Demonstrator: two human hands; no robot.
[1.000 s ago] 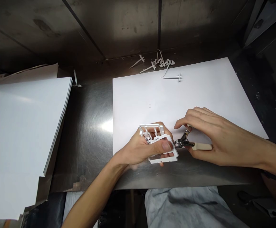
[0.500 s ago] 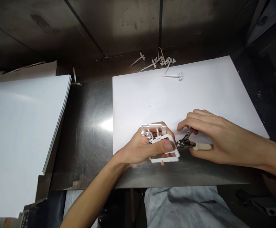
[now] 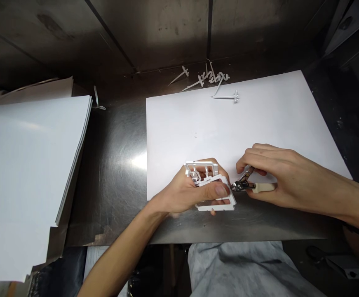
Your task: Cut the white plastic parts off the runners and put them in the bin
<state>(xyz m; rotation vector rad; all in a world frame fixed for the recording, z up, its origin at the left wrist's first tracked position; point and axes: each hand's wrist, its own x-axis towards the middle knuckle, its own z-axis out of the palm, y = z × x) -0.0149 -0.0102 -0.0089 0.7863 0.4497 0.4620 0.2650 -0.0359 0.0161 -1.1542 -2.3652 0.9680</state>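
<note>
My left hand (image 3: 187, 189) is closed around white plastic frames (image 3: 218, 207), its thumb pressed across the lower one. The frames are rectangular with open middles, and thin bars show between the upper and lower ones. Over to the right, my right hand (image 3: 278, 177) grips a pair of nippers (image 3: 242, 185) with pale handles. The jaws point left and meet the right edge of the lower frame, close to my left thumb tip. Whether the blades are closed on the plastic is too small to tell.
Beneath my hands lies a large white sheet (image 3: 179, 123) on the metal table (image 3: 114, 173). Several white plastic sprue pieces (image 3: 212, 77) lie at its far edge. A stack of white sheets (image 3: 34, 165) stands on the left. A metal wall (image 3: 167, 33) closes off the back.
Both hands, with the frames and the nippers, have shifted very slightly to the right. My grips look the same.
</note>
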